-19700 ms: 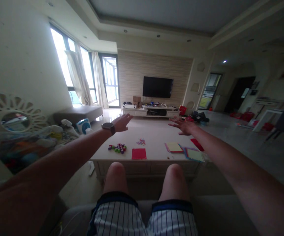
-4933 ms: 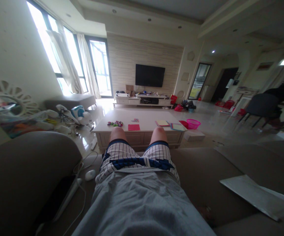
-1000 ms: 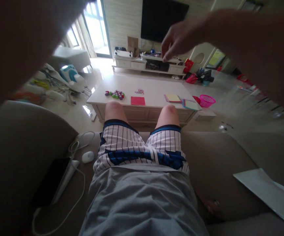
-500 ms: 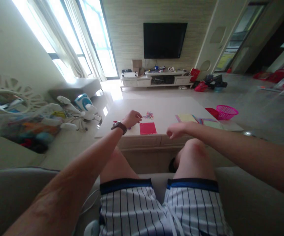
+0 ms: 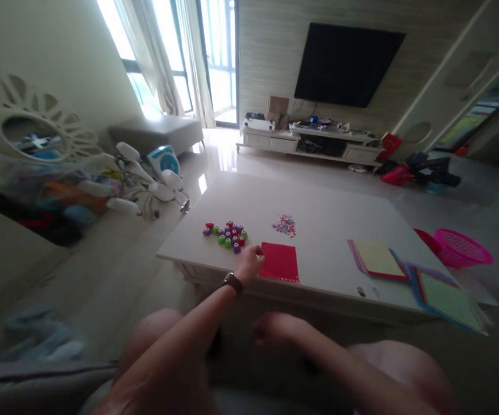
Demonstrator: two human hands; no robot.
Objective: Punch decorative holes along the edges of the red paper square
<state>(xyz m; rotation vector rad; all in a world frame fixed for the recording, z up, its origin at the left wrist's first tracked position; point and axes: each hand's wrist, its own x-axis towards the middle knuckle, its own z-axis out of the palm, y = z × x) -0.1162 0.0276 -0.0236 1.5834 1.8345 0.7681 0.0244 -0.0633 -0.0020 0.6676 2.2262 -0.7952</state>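
My left hand [image 5: 250, 262], with a watch on its wrist, is at the left edge of a red felt-like sheet [image 5: 280, 262] at the table's front edge. Its fingers are closed in a pinch; anything between them is too small to make out. My right hand [image 5: 275, 328] hangs over my lap in front of the table, its fingers smeared by motion. Left of the red sheet stand several purple, green and red bead-like pieces with pale tops [image 5: 231, 233]. Behind the sheet lies a loose pile of small colourful bits [image 5: 285, 225].
On the right of the white table [image 5: 318, 210] lie two stacks of coloured sheets, one with cream on top [image 5: 381, 257] and one with pale green [image 5: 446, 297]. A pink basket [image 5: 463, 248] stands past the right edge. A lamp with white arms [image 5: 152, 184] is on the floor at left.
The view has tilted down and closer to the table. My left hand has come back from beside the colourful bits to the red sheet's left edge. My right hand has drawn back towards my lap.
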